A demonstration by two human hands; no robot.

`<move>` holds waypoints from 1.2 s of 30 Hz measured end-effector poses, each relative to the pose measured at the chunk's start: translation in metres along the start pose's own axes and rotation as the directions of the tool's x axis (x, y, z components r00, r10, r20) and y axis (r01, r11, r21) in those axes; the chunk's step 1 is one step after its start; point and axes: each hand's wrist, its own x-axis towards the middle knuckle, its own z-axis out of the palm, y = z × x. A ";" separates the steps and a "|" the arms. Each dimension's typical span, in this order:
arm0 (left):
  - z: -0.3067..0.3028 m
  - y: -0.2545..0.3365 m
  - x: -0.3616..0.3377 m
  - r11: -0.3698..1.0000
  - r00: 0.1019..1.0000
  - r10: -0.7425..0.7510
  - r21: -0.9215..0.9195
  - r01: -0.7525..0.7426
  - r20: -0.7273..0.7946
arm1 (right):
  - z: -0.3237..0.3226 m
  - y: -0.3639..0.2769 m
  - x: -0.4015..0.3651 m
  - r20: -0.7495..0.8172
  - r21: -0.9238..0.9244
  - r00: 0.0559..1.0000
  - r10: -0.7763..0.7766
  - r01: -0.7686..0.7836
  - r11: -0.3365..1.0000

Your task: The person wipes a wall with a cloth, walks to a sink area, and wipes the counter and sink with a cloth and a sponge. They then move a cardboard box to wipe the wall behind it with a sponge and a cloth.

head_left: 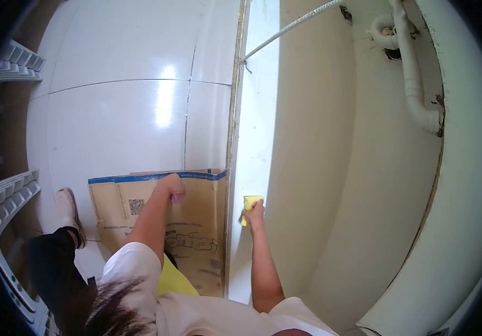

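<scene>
My right hand [256, 214] grips a folded yellow cloth [253, 201] and presses it onto the white ledge [256, 140]. My left hand [169, 187] is closed above a flattened cardboard sheet [196, 196] on the floor. Something small and pinkish shows at its fingers, too blurred to name. The sheet has blue tape along its far edge, a printed code and black lettering.
Right of the ledge lies a deep pale trough [313, 140] with a white drain pipe [414, 84]. A white rope [291, 25] crosses the ledge. White plastic frames [11, 193] stand left on the tiled floor [112, 123]. A yellow piece [176, 280] hangs by my body.
</scene>
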 end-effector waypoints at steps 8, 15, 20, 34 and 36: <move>0.028 -0.026 -0.012 0.876 0.890 0.308 0.465 -0.128 -0.337 | 0.002 0.031 0.025 0.093 0.119 0.993 -0.074 0.062 0.991; -0.013 -0.048 -0.103 0.855 0.535 0.477 0.510 -0.096 -0.698 | -0.008 0.015 0.011 0.183 0.256 0.983 -0.022 -0.027 0.966; -0.067 -0.085 -0.087 0.767 0.750 0.319 0.623 0.156 -0.580 | -0.004 0.019 0.018 0.157 0.256 0.982 -0.104 0.061 0.965; -0.065 -0.073 -0.102 0.859 0.840 0.240 0.509 0.049 -0.486 | 0.002 0.019 0.021 0.104 0.374 0.994 0.016 -0.054 0.926; -0.058 -0.069 -0.118 0.814 0.839 0.267 0.577 0.067 -0.475 | 0.006 0.024 0.027 0.103 0.391 0.994 0.023 -0.062 0.918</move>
